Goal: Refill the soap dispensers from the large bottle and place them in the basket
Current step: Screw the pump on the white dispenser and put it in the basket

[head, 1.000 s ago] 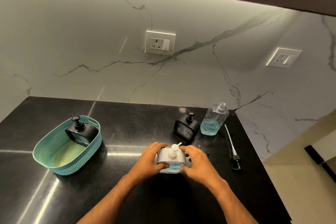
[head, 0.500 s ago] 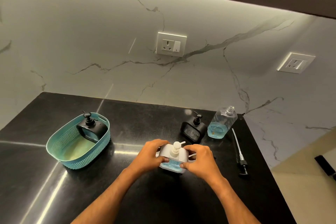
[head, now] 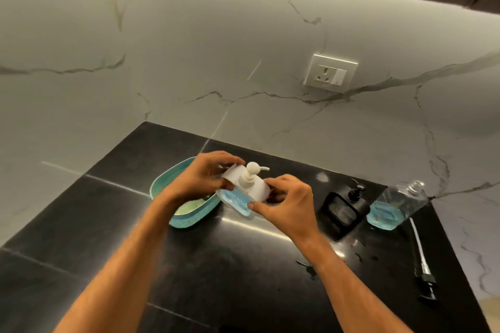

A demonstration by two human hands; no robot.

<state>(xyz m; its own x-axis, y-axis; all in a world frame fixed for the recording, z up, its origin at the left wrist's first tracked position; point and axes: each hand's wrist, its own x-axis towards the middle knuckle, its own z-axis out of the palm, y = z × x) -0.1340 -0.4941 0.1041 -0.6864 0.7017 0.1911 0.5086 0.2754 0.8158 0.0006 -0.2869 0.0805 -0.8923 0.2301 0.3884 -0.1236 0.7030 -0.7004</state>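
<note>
Head view: white dispenser (head: 244,186) gripped between left hand (head: 200,178) and right hand (head: 289,205), beside basket (head: 167,184).

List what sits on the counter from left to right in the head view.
Teal basket → white soap dispenser, held by the left hand and right hand → black soap dispenser → clear bottle of blue soap → loose pump with its tube.

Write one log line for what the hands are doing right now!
hands: left hand + right hand hold white dispenser | position: lifted beside basket | black dispenser: on counter
</note>
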